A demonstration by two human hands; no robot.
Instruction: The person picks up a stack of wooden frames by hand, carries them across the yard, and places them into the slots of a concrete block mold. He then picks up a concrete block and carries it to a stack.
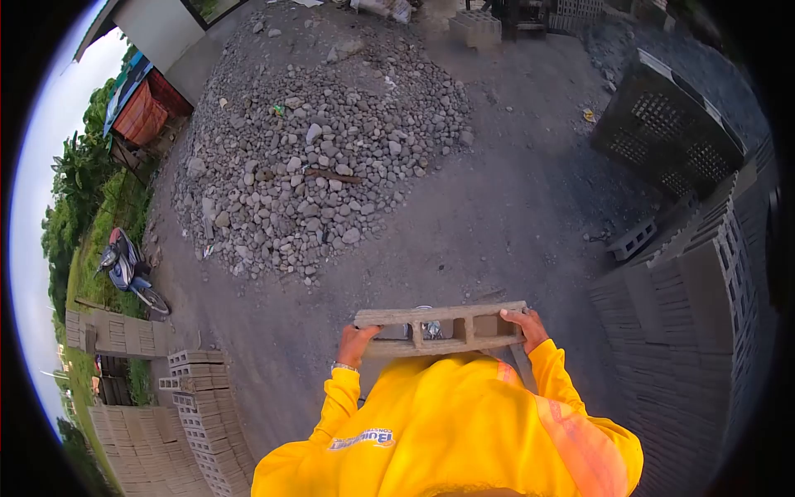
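Observation:
A grey hollow concrete block (pixel 468 313) is held level in front of my chest, its row of square openings facing up. My left hand (pixel 356 344) grips its left end, with the fingers bent round the edge. At the other end my right hand (pixel 527 325) is closed on the block, the thumb lying over the top edge. Through the openings a bit of something shiny shows, too small to make out. Yellow sleeves cover both arms, and a band circles my left wrist.
Ahead lies a large heap of stones (pixel 323 157). Stacked concrete blocks stand at right (pixel 687 306) and lower left (pixel 203 406). A single block (pixel 632 238) rests near a dark perforated panel (pixel 671 124). A motorcycle (pixel 128 269) is parked at left.

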